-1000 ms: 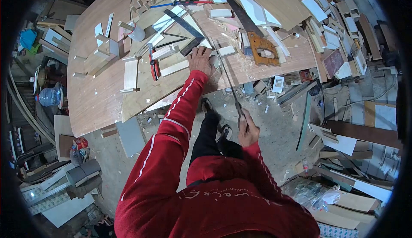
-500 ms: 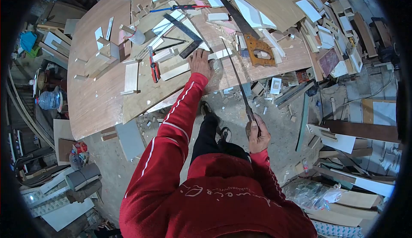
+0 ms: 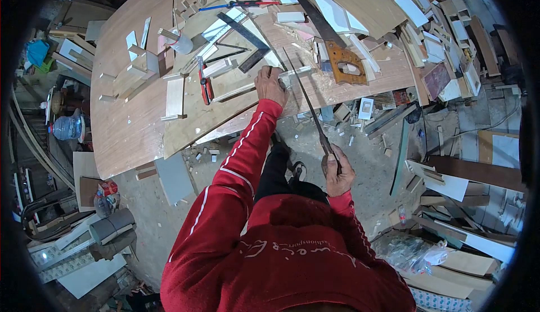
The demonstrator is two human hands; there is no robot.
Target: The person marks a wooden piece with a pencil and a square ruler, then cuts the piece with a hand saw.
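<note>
My left hand (image 3: 271,85) is closed over a pale wooden strip (image 3: 236,91) near the front edge of the workbench (image 3: 126,143). The strip runs out on both sides of the hand, and its gripped part is hidden. In my right hand (image 3: 339,174) is the handle of a handsaw (image 3: 311,107). Its thin blade, seen nearly edge-on, points up and away, with its tip over the bench right of my left hand. Just beyond that hand lies a dark try square (image 3: 247,39). A red utility knife (image 3: 205,84) lies to its left.
A second handsaw with a wooden handle (image 3: 346,67) lies on the bench at right. Wood offcuts and a large plywood sheet (image 3: 360,0) cover the back. A white cup (image 3: 181,43) stands at left. Scraps litter the floor, and stacked boards (image 3: 478,171) line the right side.
The wooden strip under my left hand now shows a narrower face, as if turned onto its edge. My left hand has shifted slightly. The saw stays in my right hand, almost unmoved.
</note>
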